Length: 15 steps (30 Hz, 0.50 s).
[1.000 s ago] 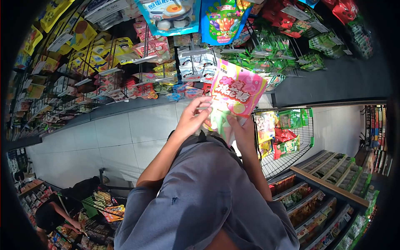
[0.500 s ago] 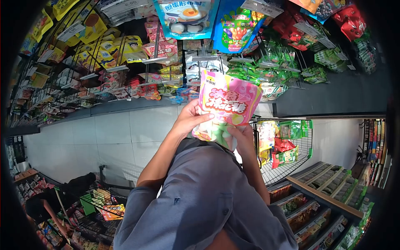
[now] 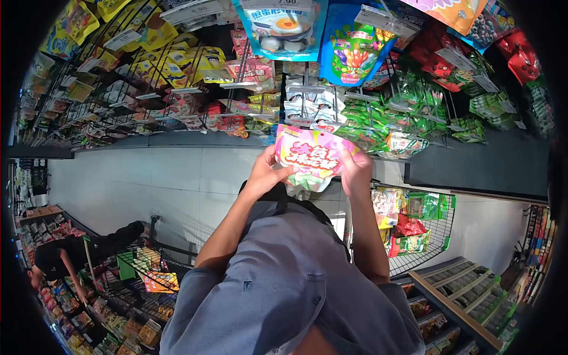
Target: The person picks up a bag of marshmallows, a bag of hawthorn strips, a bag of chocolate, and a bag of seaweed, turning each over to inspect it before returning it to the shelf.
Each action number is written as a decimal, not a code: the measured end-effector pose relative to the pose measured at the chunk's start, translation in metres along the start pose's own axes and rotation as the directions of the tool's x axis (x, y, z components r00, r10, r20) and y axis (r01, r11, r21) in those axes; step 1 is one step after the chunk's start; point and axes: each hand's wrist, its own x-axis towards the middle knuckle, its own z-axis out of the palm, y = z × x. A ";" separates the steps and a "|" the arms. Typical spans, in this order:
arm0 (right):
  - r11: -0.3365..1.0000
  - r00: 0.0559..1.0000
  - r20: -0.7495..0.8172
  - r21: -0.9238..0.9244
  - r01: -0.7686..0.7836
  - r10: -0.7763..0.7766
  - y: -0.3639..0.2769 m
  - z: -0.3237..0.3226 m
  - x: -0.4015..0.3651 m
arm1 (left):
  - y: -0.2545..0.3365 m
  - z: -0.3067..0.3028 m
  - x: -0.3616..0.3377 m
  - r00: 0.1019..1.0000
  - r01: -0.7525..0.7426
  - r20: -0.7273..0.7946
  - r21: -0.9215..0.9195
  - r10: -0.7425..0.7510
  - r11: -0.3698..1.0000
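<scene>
A pink and yellow bag of marshmallows (image 3: pixel 310 155) is held out in front of my body, its printed face turned up towards me. Pale green and white pieces show through its lower part. My left hand (image 3: pixel 266 173) grips the bag's left side, thumb across the front. On the right side, my right hand (image 3: pixel 356 168) pinches it near the upper corner, thumb on the front. The fingers behind the bag are hidden. Just beyond it hang white packets (image 3: pixel 310 103) and green packets (image 3: pixel 364 118) on the rack.
A wire shopping cart (image 3: pixel 441 236) holding several snack bags stands at my right. A blue pouch (image 3: pixel 358 50) and a light-blue pouch (image 3: pixel 281 29) hang overhead. Behind on the left, a person (image 3: pixel 65 257) bends near another cart (image 3: pixel 177 254). Shelving (image 3: pixel 455 307) stands behind right.
The marshmallow bag has tilted and moved slightly lower. My right hand has shifted from its bottom edge up to its right upper side. The view has shifted a little; the person behind has moved.
</scene>
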 end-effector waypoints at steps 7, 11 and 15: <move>0.978 0.990 0.141 -0.203 0.052 -0.024 0.043 0.054 0.025 | 0.009 -0.047 0.022 0.962 -0.184 -0.220 -0.090 0.161 0.979; 0.958 0.985 0.164 -0.286 0.004 0.045 0.076 0.085 0.052 | 0.020 -0.079 0.050 0.925 -0.255 -0.334 -0.193 0.181 0.948; 0.904 0.976 0.215 -0.421 0.070 0.024 0.097 0.111 0.079 | 0.012 -0.116 0.077 0.903 -0.231 -0.396 -0.119 0.167 0.966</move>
